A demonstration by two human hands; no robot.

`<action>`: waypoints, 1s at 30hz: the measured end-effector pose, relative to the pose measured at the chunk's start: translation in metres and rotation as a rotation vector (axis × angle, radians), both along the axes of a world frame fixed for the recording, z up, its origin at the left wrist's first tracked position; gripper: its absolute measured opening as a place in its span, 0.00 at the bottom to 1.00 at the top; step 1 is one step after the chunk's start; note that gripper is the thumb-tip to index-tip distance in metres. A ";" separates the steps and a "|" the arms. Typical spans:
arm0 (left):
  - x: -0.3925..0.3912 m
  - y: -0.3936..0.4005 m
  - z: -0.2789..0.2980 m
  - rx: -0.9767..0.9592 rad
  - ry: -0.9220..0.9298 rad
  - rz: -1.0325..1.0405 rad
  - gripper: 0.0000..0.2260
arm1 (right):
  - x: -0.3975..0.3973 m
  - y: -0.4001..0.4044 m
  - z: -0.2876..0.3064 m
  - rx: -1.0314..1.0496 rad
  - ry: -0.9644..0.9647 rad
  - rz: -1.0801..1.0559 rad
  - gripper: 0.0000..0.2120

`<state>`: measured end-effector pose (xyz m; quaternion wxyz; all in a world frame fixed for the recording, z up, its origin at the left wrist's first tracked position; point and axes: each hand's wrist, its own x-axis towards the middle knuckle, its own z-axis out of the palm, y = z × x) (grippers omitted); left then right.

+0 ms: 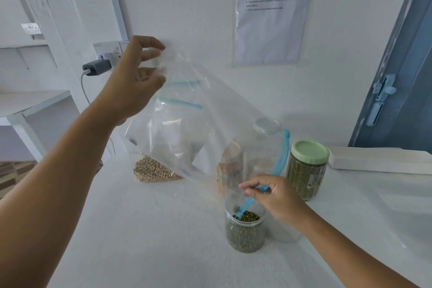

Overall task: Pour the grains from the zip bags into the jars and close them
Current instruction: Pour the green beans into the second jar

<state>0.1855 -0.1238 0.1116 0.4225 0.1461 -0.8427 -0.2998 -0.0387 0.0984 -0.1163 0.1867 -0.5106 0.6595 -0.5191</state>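
Pour step near its end: left hand (138,77) pinches the raised bottom corner of the clear zip bag (198,128), which looks almost empty; right hand (273,196) grips the blue zip mouth over the open jar (245,229) of green grains. Next, judged: shake out remnants, lift the bag clear, fit a lid; none is clearly visible. Lidded jar (307,168) stands just right and far; surface (140,229) is open near-left.

Soft, even daylight fills the scene, with faint shadows on the white desk (163,229) (no harsh glare); wide-angle distortion bends the edges, and the wall notice (273,11) reads blurry.
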 end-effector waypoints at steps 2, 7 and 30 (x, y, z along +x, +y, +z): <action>0.005 -0.002 -0.007 -0.004 -0.025 0.002 0.21 | 0.000 0.000 -0.001 -0.006 -0.001 -0.003 0.10; 0.025 -0.007 -0.048 0.037 0.011 0.157 0.13 | -0.001 0.000 -0.003 -0.014 -0.005 -0.013 0.10; 0.021 -0.007 -0.126 0.925 0.482 -0.085 0.08 | -0.007 -0.001 -0.010 -0.020 0.020 0.011 0.09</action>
